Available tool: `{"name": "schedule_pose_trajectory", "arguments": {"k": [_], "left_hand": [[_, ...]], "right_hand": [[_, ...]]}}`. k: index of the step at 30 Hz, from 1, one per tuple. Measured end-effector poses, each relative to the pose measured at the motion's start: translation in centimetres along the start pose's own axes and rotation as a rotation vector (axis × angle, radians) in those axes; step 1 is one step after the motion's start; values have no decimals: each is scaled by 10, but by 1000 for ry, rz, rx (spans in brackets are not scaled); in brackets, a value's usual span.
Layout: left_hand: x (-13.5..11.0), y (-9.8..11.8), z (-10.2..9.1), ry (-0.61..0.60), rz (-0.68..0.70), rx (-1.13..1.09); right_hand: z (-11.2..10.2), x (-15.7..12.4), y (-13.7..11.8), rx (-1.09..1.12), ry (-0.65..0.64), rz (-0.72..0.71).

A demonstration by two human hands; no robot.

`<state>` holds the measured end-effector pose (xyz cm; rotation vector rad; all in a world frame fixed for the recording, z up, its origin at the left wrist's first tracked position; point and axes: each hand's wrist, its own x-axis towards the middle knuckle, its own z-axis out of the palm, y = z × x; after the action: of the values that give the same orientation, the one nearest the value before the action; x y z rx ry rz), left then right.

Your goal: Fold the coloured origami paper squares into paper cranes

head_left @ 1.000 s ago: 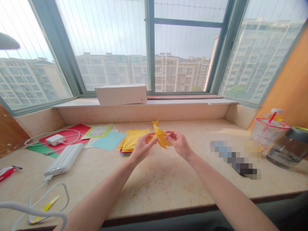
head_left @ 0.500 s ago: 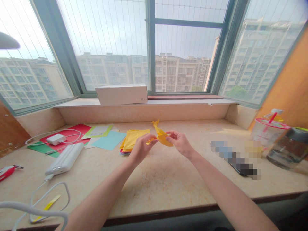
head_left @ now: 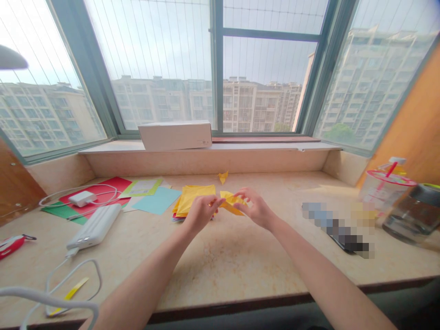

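Observation:
A piece of folded yellow paper (head_left: 229,201) is held between my two hands above the tabletop. My left hand (head_left: 202,210) pinches its left end between thumb and fingers. At its right side is my right hand (head_left: 257,208), thumb on the paper and fingers curved loosely over the edge. Behind my left hand lies a stack of yellow paper (head_left: 195,195), with some other colours showing at the bottom. Farther back, a small folded yellow paper piece (head_left: 223,177) rests apart on the table.
On the left lie coloured sheets (head_left: 157,200), a white power bank (head_left: 94,225), a white charger (head_left: 82,198) with cables and a red tool (head_left: 12,246). To the right are a pixelated dark object (head_left: 338,231), a plastic cup (head_left: 385,190) and a jar (head_left: 414,215). A white box (head_left: 175,136) stands on the windowsill.
The held paper has dropped slightly and turned, now apart in view from the small folded piece behind. My right fingers have spread and loosened from their pinch.

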<state>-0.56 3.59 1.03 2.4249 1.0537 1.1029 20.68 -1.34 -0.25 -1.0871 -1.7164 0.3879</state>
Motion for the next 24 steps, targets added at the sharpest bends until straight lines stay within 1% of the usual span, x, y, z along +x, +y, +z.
{"name": "schedule_pose_trajectory", "arguments": {"k": [3,6,10,13,16,18,20,22,24], "left_hand": [[0,1,2,37,-103,-80],[1,3,4,40,-187,-155],[1,4,7,27,-277,-256],[2,5,8,36,-314,-358],[2,9,8,30,-339,-498],[1,13,8,10,-356,-567],[0,17,10,-28,-370,-612],[-1,20,13,-66,-367,-649],[-2,20,16,-72,-355,-674]], "right_hand": [[-1,-2,-1,-44,-67,-132],[-1,-2,1,-68,-117,-192],[-1,-1,2,-99,-129,-250],[0,0,2,-125,-106,-241],[2,-1,2,-135,-30,-166],[3,-1,2,-121,33,-113],[4,-2,1,-111,69,-94],[5,-2,1,-116,65,-103],[6,-3,1,-127,39,-109]]}}
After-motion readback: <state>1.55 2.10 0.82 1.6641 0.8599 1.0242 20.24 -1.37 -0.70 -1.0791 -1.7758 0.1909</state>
